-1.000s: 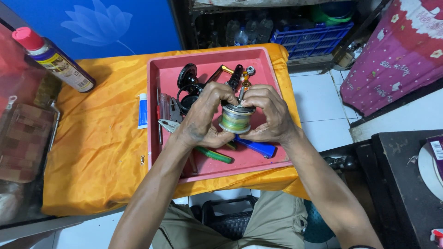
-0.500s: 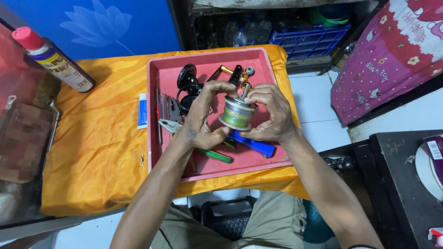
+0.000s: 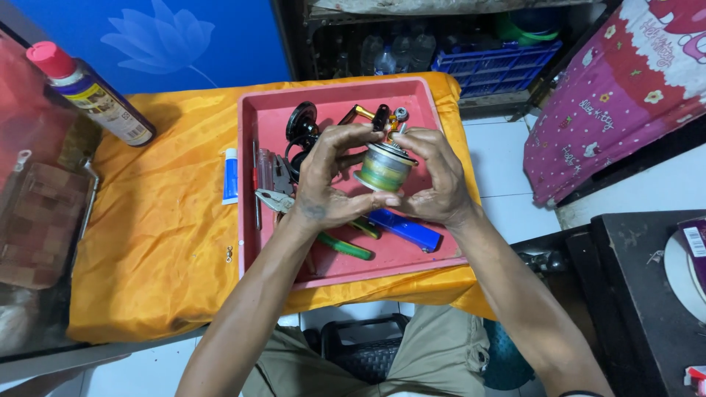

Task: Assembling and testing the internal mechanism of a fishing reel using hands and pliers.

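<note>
1. Left hand (image 3: 327, 184): centre of the frame, fingers curled and pinching the near side of a fishing-reel spool (image 3: 384, 167); thumb and forefinger arch over its upper edge.
2. Right hand (image 3: 434, 180): just right of centre, fingers closed against the far side of the same spool, so that the spool is clamped between both hands.
3. Spool: a short metal cylinder wound with greenish-yellow line, held tilted above the red tray (image 3: 412, 92), not touching it.
4. Reel parts (image 3: 371, 114): a black disc-shaped piece, a gold-coloured handle and small knobs lie in the upper part of the tray, just behind the hands.
5. Pliers (image 3: 273, 198): in the left part of the tray, beside the left wrist; a green-handled tool (image 3: 346, 248) and a blue flat tool (image 3: 408, 230) lie below the hands, partly hidden by them.
6. Small blue-and-white tube (image 3: 231, 175): on the orange cloth (image 3: 154, 242), just left of the tray.
7. Orange cloth: covers the bench and carries the tray.
8. Spray can (image 3: 92, 95) with a red cap: upper left of the frame, lying slantwise at the cloth's edge.
9. Blue crate (image 3: 493, 66): upper right, on a shelf behind the bench.
</note>
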